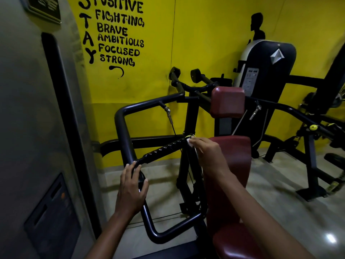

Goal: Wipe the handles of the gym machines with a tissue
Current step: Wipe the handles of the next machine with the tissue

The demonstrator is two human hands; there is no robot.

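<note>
My right hand (204, 153) pinches a white tissue (189, 141) at its fingertips and presses it to the far end of the ribbed handle (164, 149), near a yellow band. My left hand (131, 189) curls around the black frame (122, 116) at the handle's near end, fingers over the tube, thumb on its right side. A maroon seat pad (235, 184) lies under my right forearm.

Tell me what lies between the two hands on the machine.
The ribbed black grip spans from the left hand to the right hand holding the tissue, in the head view.
</note>
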